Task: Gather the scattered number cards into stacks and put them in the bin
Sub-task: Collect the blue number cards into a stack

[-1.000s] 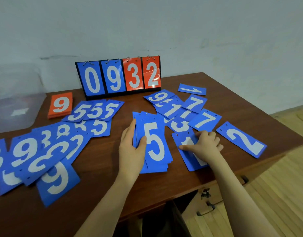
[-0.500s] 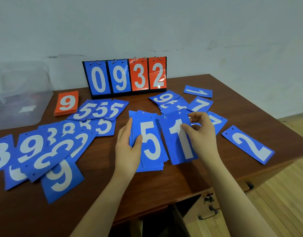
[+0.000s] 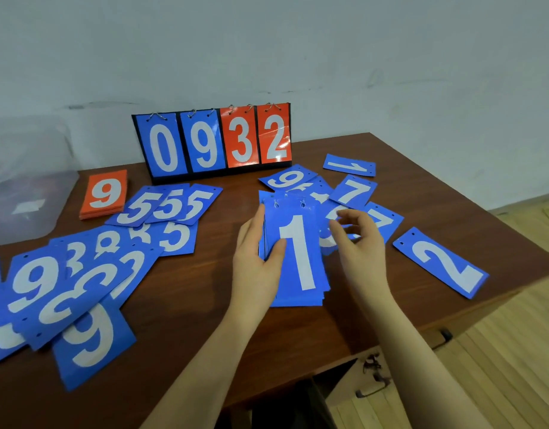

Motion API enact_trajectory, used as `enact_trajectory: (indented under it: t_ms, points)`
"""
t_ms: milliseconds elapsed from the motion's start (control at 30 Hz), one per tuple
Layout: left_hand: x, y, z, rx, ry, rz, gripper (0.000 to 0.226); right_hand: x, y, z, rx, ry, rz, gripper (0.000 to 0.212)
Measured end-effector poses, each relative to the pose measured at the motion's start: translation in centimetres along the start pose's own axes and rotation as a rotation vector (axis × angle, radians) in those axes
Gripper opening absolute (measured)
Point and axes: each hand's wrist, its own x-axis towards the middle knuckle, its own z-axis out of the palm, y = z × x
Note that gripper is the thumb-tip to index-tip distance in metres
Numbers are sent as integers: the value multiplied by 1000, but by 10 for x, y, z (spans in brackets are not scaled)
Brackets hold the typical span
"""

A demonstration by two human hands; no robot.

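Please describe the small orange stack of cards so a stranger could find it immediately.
Start at the upright flip scoreboard at the back of the brown wooden table. Left of it lies the flat stack of orange cards, showing a white 9. Every other loose card is blue.

There is only one view, from a camera worn on the person's head. It looks forward and down over the tabletop (image 3: pixel 186 329), from the near edge toward the wall (image 3: pixel 267 48) behind it. It is close: both forearms enter from the bottom of the picture, and the hands are in the middle. The wide lens bends the edges, so the tabletop fills most of the lower half. At the right, part of the wooden floor (image 3: pixel 514 351) is visible.
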Motion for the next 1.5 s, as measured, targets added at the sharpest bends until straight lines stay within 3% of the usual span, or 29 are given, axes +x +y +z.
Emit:
enact_trajectory:
  t_ms: [100, 167, 300, 400, 767, 933, 1167, 1233, 1367, 1433, 1500]
  points:
    - [1, 1, 16, 4, -36, -3, 57, 19, 26, -41, -468, 9, -30, 41]
    - [-1, 0, 27, 5, -55, 3, 57, 28, 41, -66, -749, -78, 96, 54]
    - [-5, -3, 44, 35, -79, 14, 56, 33, 60, -89, -959, -234, 303, 65]
    - [-4, -6, 46, 78, -74, 25, 56, 32, 55, -83, -958, -281, 310, 59]
    - [-1, -22, 3, 191, 132, -45, 58, 16, 21, -5, -791, -465, 57, 45]
    - [4, -22, -7, 186, 133, -47, 58, 27, 27, -18, -832, -309, 45, 64]
    - [8, -23, -5, 155, 100, -31, 58, 36, 32, -26, -946, -371, 151, 82]
    - [10, -22, -5, 161, 89, -27, 58, 36, 28, -23, -874, -373, 159, 70]
    - [11, -24, -12, 190, 97, -1, 58, 32, 15, -24, -763, -361, 29, 24]
    - [12, -26, -17, 205, 104, -7, 58, 31, 8, -25, -750, -363, -61, 19]
    - [14, -26, -20, 210, 111, -29, 59, 29, 1, -24, -573, -314, -98, 15]
